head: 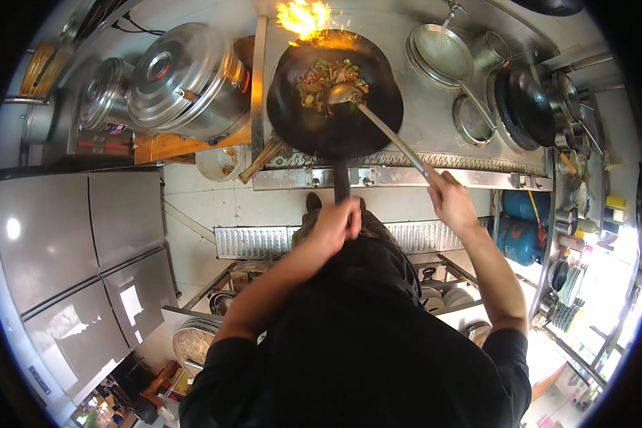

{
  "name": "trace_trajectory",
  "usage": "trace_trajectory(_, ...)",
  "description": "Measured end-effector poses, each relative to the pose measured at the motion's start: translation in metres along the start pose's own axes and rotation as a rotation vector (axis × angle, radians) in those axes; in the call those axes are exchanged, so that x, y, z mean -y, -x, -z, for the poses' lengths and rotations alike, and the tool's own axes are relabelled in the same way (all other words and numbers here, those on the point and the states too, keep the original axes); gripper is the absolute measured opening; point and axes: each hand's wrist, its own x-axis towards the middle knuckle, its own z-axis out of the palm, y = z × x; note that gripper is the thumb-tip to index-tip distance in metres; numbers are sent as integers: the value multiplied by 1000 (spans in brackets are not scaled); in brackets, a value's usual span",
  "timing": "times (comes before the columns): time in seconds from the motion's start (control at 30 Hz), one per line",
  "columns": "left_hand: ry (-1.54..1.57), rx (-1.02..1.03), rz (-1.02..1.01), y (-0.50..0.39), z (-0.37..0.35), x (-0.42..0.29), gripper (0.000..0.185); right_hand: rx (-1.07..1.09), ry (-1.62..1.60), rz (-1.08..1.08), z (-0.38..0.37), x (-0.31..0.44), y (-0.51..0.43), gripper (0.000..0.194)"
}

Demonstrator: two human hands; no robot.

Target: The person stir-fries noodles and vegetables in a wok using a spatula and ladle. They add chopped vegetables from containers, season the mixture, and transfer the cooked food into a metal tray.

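My left hand (340,223) is closed around the handle of a dark wok (321,131), slightly blurred. The wok sits over the stove, and bright flames (304,20) rise at its far rim. Inside lies a mix of chopped food (326,77) with green, reddish and brown pieces. My right hand (453,202) grips the long metal handle of a cooking ladle (345,94), whose bowl rests among the food, right of the wok's middle.
Large lidded steel pots (179,69) stand at the left of the stove. A strainer (443,52) and dark pans (532,107) lie at its right. A bamboo wok brush (262,160) leans beside a white bucket (219,163). Blue gas cylinders (519,235) stand below at the right.
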Motion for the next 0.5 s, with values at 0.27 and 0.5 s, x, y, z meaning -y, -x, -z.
trace_trajectory(0.27,1,-41,-114,-69,-36,-73,16,160,-210,-14,55,2,-3,51)
trace_trajectory(0.5,-48,8,-64,19,-35,-24,24,-7,-149,28,37,-7,20,52)
